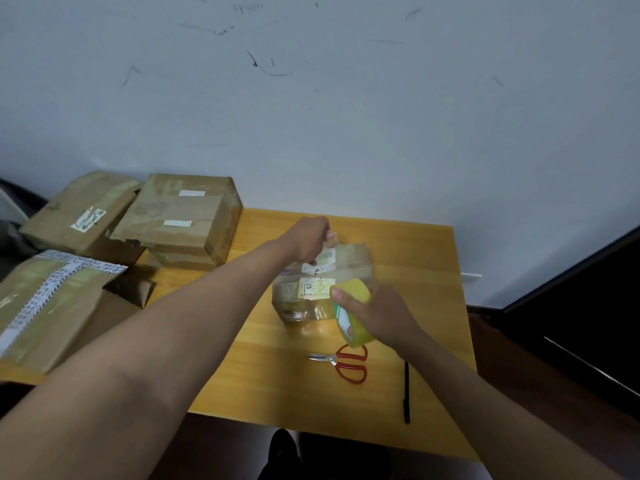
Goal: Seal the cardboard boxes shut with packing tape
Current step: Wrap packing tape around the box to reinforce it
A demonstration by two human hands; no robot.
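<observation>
1. Tape is held in the right hand [377,315]: a yellow round roll of packing tape [351,311], with the thumb and fingers curled round it.
2. A clear strip of tape [341,261] is stretched from the roll up to the left hand [306,242], where its end is pinched by the curled fingers.
3. A small brown cardboard box with white labels [311,289] is seen between the two hands, under the strip and just left of the roll.
4. Red-handled metal scissors [344,363] are laid on the yellow wooden table [277,375], just below the right hand.
5. A thin black pen [406,393] is laid near the right wrist, close to the table's edge.
6. Three bigger brown cardboard boxes are piled far to the left of the left hand: one with two white strips [183,216], one with a white label [81,213], and one with shiny tape and a white patterned band [52,299].
</observation>
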